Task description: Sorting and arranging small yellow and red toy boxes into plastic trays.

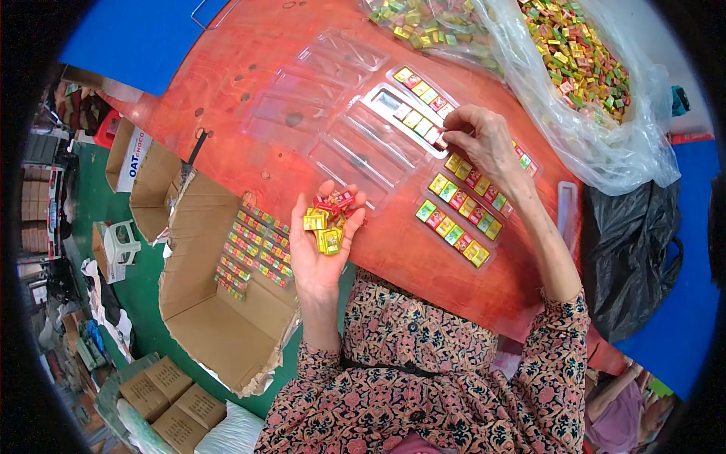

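My left hand (316, 261) is cupped palm up over the near part of the table. A small heap of yellow and red wrapped packets (329, 233) lies in it. Over the transparent plastic tray (369, 153), my right hand (484, 140) pinches a small packet (441, 141) at the near end of a slot. Other packets in that slot form a row (417, 119), and another row (423, 88) lies just beyond it. Nearer to me, a tray with filled rows (459, 206) of yellow, green and red packets sits below my right wrist.
More transparent slotted trays (302, 94) lie at the far left of the red table (219, 83). A big plastic bag (522, 98) of loose packets stands at the far right. An open cardboard box (200, 265) with filled trays (253, 250) sits left of me. A black bag (631, 257) hangs at right.
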Motion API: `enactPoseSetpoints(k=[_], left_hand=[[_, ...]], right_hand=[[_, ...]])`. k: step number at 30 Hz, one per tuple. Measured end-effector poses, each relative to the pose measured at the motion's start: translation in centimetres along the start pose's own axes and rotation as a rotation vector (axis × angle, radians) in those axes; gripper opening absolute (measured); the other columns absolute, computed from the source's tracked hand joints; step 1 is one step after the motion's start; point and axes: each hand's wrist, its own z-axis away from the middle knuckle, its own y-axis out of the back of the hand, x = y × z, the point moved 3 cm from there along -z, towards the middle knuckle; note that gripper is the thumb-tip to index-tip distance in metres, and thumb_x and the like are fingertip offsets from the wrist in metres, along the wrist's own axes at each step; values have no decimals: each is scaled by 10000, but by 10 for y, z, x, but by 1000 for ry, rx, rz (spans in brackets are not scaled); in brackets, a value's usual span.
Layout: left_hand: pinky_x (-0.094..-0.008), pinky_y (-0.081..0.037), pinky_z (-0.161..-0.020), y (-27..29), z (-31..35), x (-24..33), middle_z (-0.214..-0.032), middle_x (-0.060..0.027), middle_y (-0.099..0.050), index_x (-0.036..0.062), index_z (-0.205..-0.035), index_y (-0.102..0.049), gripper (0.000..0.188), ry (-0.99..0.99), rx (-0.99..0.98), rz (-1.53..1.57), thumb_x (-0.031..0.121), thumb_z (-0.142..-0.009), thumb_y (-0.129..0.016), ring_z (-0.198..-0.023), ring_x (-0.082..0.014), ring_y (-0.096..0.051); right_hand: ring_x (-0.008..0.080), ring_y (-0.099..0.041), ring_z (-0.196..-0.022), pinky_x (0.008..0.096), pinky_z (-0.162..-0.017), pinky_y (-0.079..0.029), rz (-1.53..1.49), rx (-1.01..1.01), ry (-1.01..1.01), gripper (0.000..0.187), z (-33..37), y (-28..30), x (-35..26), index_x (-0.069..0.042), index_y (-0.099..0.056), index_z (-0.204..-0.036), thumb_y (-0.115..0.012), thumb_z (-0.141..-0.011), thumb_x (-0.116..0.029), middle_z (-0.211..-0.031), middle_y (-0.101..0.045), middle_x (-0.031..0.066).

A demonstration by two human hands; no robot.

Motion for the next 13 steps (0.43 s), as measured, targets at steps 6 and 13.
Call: enactPoseSetpoints(k=[6, 13], left_hand=[[-498, -514, -890, 0, 1, 0, -1180, -273, -537, -8, -1157, -542, 415, -18, 14, -18, 339, -961, -426, -1110, -425, -529], [-498, -516, -885, -2, 0, -1, -1185, -270, -539, -8, -1169, -535, 422, -13, 27, -14, 343, -963, -424, -1111, -426, -530]], right_hand=[[200, -578, -697, 338, -635, -459, 98, 14, 88, 97, 2, -7, -10, 4, -645, -801, -682, -752, -70, -746, -611, 100], [262, -580, -787, 402, -765, -426, 295, 53, 101, 96, 7, -9, -19, -28, -669, -800, -677, -764, -117, -829, -608, 136]])
